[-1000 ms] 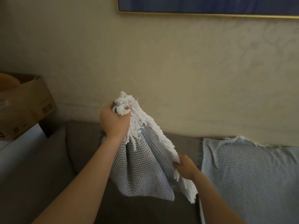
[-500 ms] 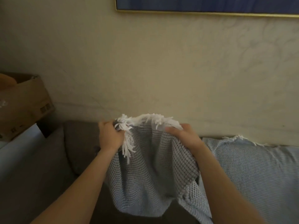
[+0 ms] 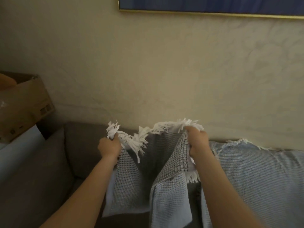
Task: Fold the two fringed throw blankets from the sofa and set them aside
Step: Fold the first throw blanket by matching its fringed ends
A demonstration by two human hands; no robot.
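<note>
hands: left hand (image 3: 109, 146) and right hand (image 3: 197, 142) both clench held blanket (image 3: 167, 186) fringe
right: second blanket (image 3: 256, 175) draped on sofa (image 3: 49, 170)
left: cardboard box (image 3: 24, 102)

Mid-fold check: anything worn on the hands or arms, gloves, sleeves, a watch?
No. The left hand and right hand are ungloved, with no ring showing. The left forearm and right forearm are uncovered down to the frame edge: no sleeve, watch or band in view.
</note>
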